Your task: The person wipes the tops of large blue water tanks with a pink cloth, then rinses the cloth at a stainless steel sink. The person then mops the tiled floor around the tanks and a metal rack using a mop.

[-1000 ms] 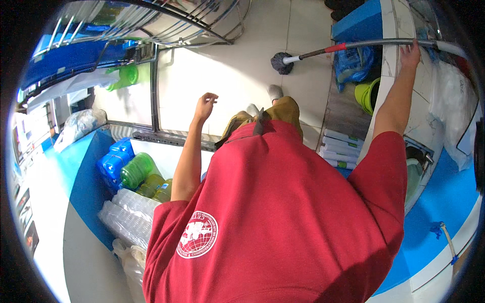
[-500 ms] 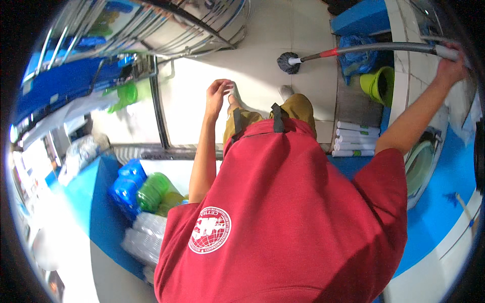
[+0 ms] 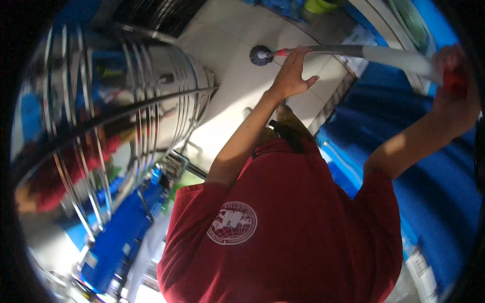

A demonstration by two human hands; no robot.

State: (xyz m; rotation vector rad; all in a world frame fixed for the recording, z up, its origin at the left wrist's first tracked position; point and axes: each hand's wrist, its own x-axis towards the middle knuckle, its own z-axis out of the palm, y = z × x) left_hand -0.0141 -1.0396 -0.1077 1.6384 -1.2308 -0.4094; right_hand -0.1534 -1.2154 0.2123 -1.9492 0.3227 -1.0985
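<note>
The mop's [image 3: 348,50] dark head sits on pale tiled floor [image 3: 212,30]; the blurred right hand [image 3: 456,91] wraps its upper end. The left hand [image 3: 293,76] meets the shaft, thumb spread wide. A lettered white globe emblem [image 3: 233,223] marks the red shirt [image 3: 303,227]. A yellow-green bucket [image 3: 323,6], contents unseen, stands beyond; ribbed metalwork [image 3: 139,96] rises leftward.

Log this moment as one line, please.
Right hand: gripping mop handle near upper end | left hand: at handle's lower part, grip unclear | mop head: over pale tiled floor
</note>
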